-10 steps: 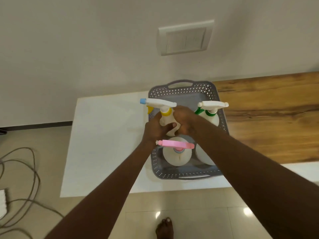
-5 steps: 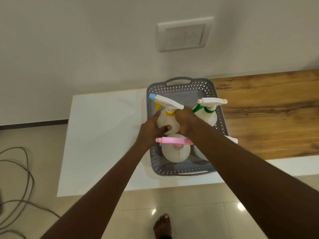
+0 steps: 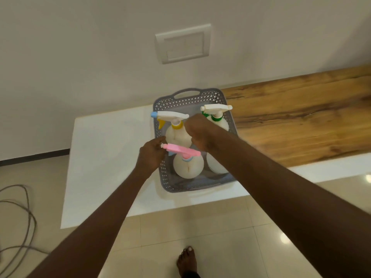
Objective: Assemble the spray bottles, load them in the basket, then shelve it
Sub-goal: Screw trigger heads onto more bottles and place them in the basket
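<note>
A grey perforated basket (image 3: 192, 92) stands on the white table (image 3: 104, 157) and holds several white spray bottles. The bottle with a yellow collar and blue nozzle (image 3: 177, 136) stands upright at the basket's back left. My right hand (image 3: 198, 133) has its curled fingers against that bottle's right shoulder. My left hand (image 3: 151, 155) hangs at the basket's left rim, fingers loose, one fingertip just reaching the same bottle. A green-collared bottle (image 3: 217, 122) stands at the back right, a pink-headed bottle (image 3: 187, 166) at the front left. My right forearm partly hides a fourth bottle (image 3: 215, 166).
A wooden counter (image 3: 301, 117) runs right from the basket along the wall. A switch plate (image 3: 183, 43) sits on the wall above. Grey cable (image 3: 22, 213) loops on the tiled floor at left. A bare foot (image 3: 187, 261) shows below the table edge.
The yellow-collared bottle has been lowered upright into the basket's back left. My left hand has slipped off its body and drawn back toward the rim. The right hand stays at the bottle.
</note>
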